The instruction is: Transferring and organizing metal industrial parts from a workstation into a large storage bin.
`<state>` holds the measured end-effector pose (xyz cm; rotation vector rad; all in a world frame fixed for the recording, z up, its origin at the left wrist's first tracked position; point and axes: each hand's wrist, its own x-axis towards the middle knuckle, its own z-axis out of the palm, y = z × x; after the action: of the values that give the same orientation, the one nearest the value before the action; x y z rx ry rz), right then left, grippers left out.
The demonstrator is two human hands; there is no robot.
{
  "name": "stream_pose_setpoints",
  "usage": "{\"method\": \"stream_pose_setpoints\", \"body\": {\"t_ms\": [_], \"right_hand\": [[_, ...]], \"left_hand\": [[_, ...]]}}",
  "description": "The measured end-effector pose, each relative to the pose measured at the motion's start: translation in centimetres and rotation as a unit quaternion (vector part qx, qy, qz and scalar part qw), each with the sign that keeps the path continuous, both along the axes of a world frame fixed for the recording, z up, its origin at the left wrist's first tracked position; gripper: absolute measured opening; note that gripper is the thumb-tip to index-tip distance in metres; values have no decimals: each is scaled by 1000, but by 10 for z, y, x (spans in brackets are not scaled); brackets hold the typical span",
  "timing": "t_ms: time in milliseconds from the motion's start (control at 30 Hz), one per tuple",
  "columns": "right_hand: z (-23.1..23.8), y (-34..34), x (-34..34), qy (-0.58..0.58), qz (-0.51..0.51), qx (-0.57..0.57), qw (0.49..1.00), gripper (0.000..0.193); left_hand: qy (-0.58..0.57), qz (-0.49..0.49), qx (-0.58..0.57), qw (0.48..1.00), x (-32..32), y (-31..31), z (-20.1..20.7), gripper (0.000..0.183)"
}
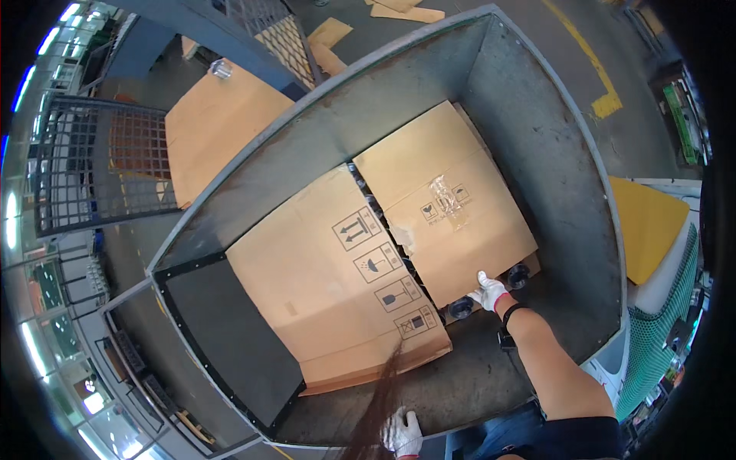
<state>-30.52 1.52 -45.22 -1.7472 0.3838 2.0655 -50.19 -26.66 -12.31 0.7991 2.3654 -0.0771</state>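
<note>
A deep grey metal bin holds two pieces of brown cardboard side by side. My right hand, in a white glove, grips the near edge of the right cardboard sheet, its thumb on top and its other fingers mostly hidden. Round black parts stick out from under that edge. The left cardboard sheet bears printed handling symbols and touches neither hand. At the bin's near side, my gloved left hand rests over the rim, fingers bent over it; a hanging strand of hair partly covers it.
Beyond the bin's left wall are a metal mesh gate and a large cardboard panel. Flat cardboard pieces lie on the floor behind. To the right are a yellow panel and green netting.
</note>
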Motion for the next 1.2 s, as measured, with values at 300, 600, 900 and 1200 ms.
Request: {"method": "stream_pose_setpoints", "body": {"t_ms": [300,600,900,1200], "right_hand": [[-20,1,13,-27,67,-2,997,51],[-51,1,-15,-204,203,-72,955,53],[-14,15,-45,-359,350,18,865,50],[156,-65,-94,43,786,246,566,50]], "left_hand": [[50,-27,25,998,1,11,-1,27],[-39,88,-75,993,7,-8,-15,38],[-5,63,-42,997,1,9,-6,32],[53,9,114,992,1,-10,-9,26]]}}
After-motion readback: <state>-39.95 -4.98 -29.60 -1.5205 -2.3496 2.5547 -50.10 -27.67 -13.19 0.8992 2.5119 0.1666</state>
